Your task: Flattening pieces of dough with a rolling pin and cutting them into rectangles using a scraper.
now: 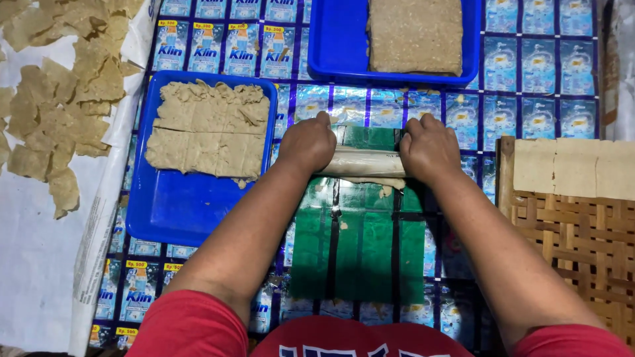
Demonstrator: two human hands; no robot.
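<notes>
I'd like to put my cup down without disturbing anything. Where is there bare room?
The near half of the left blue tray is bare below its dough sheets. The green mat is free between the forearms. The woven rack is open below its squares. Crowded: around the roller.

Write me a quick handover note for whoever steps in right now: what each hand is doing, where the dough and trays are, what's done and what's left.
Left hand and right hand: both press on the roller, thin dough beneath, on the green mat.
Near blue tray, left: cut dough sheets.
Far blue tray: uncut dough slab.
Woven rack, right: pale sheets laid out.
Far left: torn pieces.
Left: the slab.
</notes>
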